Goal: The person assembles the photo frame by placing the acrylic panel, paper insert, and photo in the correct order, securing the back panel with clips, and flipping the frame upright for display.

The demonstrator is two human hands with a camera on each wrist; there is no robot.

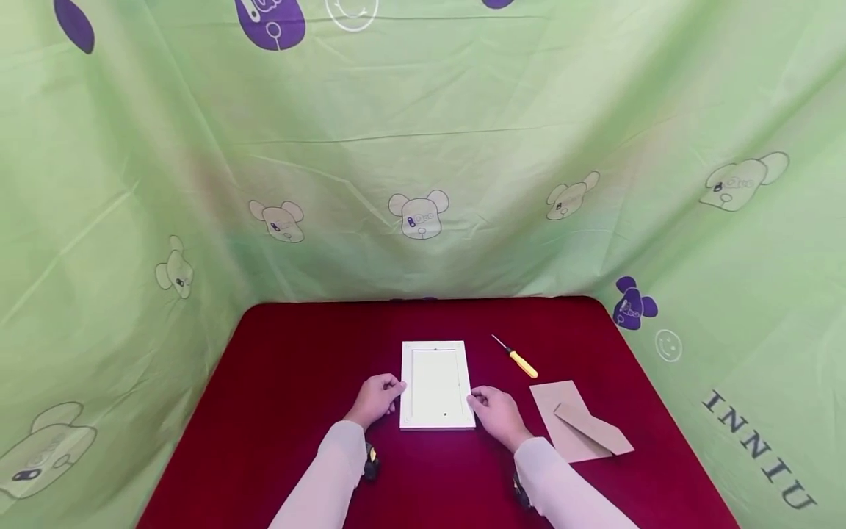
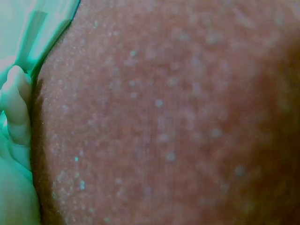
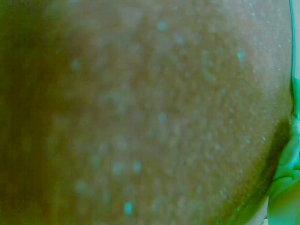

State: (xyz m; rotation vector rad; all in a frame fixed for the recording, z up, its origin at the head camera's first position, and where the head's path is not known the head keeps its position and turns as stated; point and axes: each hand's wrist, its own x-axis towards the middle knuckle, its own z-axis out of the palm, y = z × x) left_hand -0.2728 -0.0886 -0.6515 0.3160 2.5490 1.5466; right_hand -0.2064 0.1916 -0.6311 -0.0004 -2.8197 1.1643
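A white picture frame (image 1: 406, 382) lies on the dark red tabletop, with a pale panel (image 1: 435, 382) inside its border and small dark spots by the panel's edge. At its left side, my left hand (image 1: 377, 398) grips the border between thumb and curled fingers. My right hand (image 1: 497, 414) holds the opposite side near the lower corner in the same way. The left wrist view catches the fingers (image 2: 16, 108) against the frame's edge (image 2: 49, 33). In the right wrist view only a sliver of the hand (image 3: 286, 187) shows, and cloth fills the rest.
To the right lies a brown backing board (image 1: 558, 411) with a folded stand flap (image 1: 591, 427) on it. Above that, a screwdriver (image 1: 522, 364) with a yellow handle rests at a slant. Green printed fabric (image 1: 423, 272) hangs behind and on both sides of the table.
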